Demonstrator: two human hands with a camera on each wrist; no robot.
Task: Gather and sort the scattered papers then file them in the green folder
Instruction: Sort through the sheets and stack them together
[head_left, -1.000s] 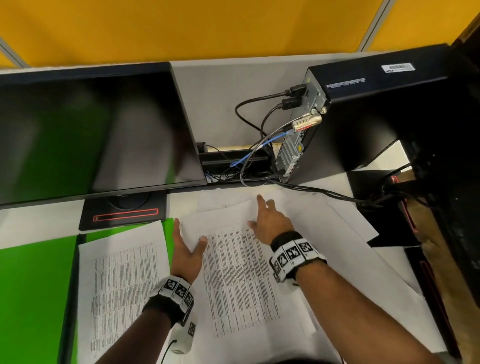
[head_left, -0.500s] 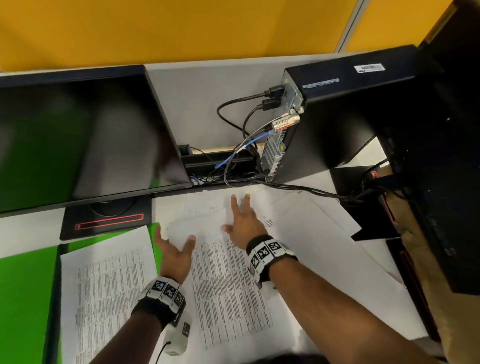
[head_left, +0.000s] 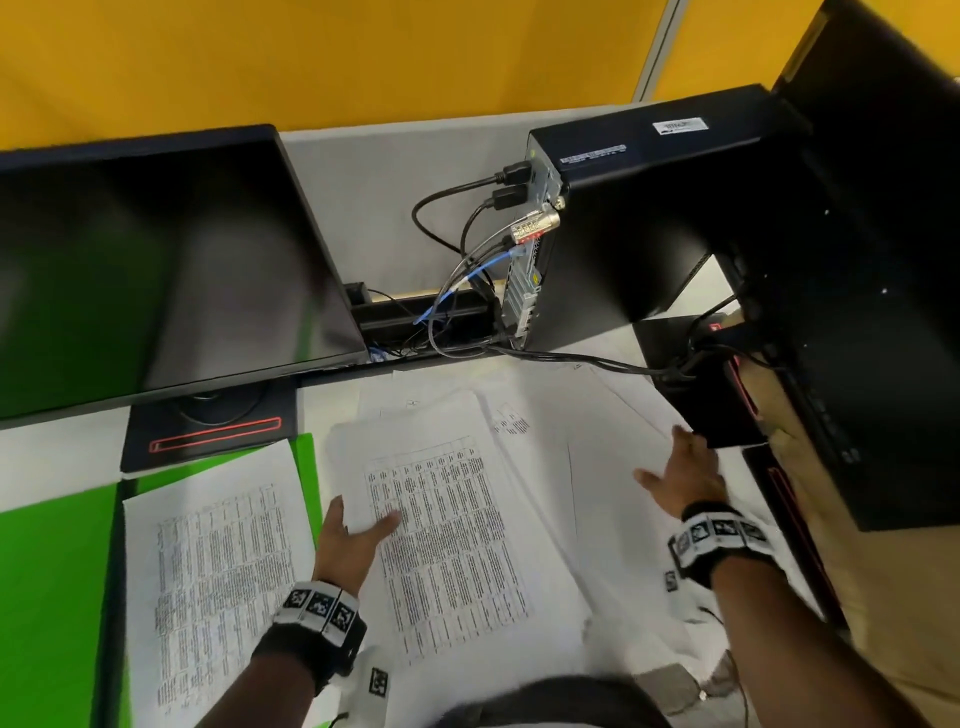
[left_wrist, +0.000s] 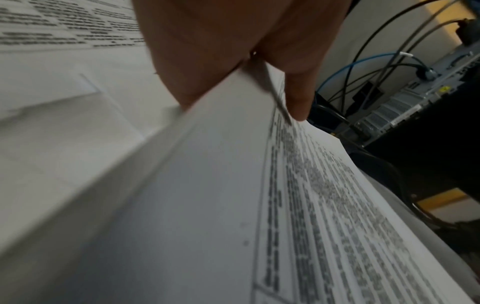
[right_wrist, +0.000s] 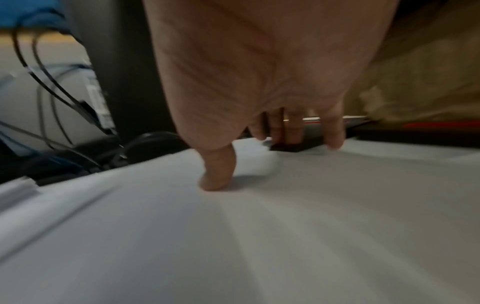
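Note:
An open green folder (head_left: 57, 571) lies at the left with one printed sheet (head_left: 218, 561) on it. A stack of printed papers (head_left: 447, 535) sits in the middle of the desk. My left hand (head_left: 363, 514) pinches its left edge, thumb on top and fingers underneath; the left wrist view shows that hand (left_wrist: 259, 67) with the lifted stack (left_wrist: 311, 195) in it. Blank white sheets (head_left: 613, 493) fan out to the right. My right hand (head_left: 670, 462) lies flat on them with fingers spread. In the right wrist view the thumb of that hand (right_wrist: 259, 156) presses on the blank sheets (right_wrist: 259, 236).
A dark monitor (head_left: 145, 280) on a black base (head_left: 208, 431) stands at the back left. A black computer tower (head_left: 649, 223) with cables (head_left: 457, 291) is at the back. A second black base (head_left: 711, 395) and a dark panel (head_left: 883, 312) close off the right.
My right hand has left the middle stack and moved right onto the blank sheets. My left hand has slid back and taken hold of the stack's left edge.

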